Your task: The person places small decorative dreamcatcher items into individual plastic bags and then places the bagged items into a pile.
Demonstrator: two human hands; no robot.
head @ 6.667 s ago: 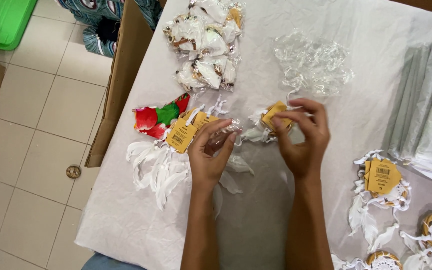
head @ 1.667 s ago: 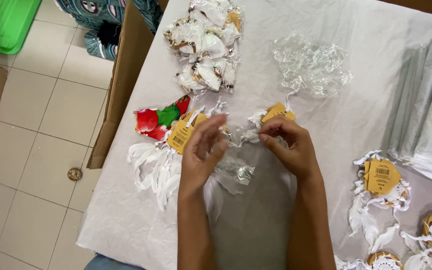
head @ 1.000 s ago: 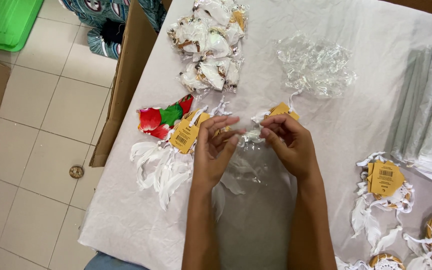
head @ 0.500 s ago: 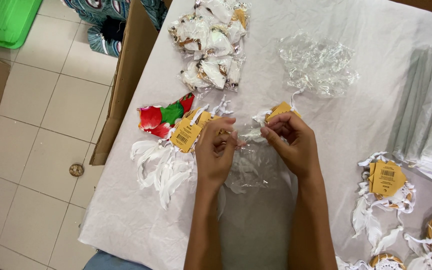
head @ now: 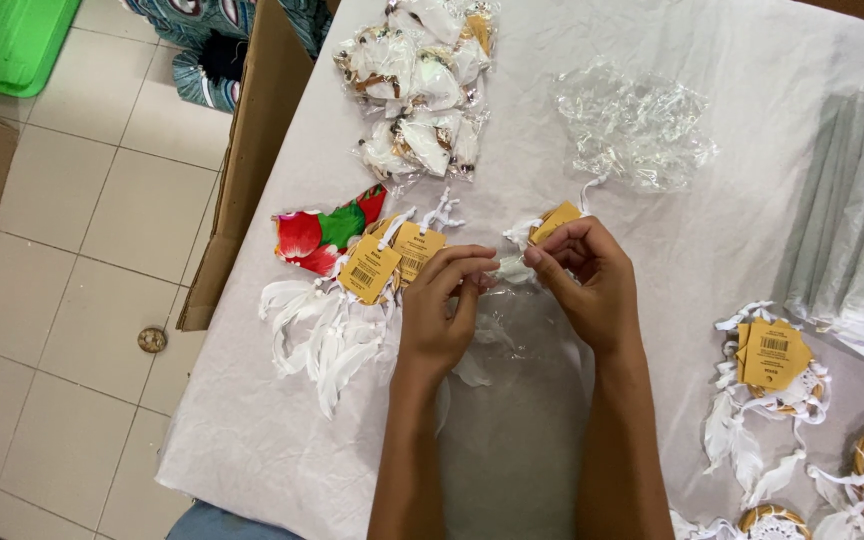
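A white cloth-covered table (head: 252,440) stands over pale floor tiles, with a cardboard box (head: 242,160) at its edge. At its middle, the left hand (head: 442,310) and right hand (head: 587,280) pinch the top of a crinkly clear plastic bag (head: 512,330), fingers closed on it. The bag hangs between the wrists, beside white-feathered ornaments with yellow tags (head: 372,270).

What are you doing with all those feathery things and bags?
A person works at a table covered in white cloth. The left hand and the right hand both pinch a clear plastic bag that holds a white feathered ornament with a yellow tag. Left of the hands lie more tagged white feather ornaments. Bagged ones sit in a pile farther up the table, next to a heap of empty clear bags.
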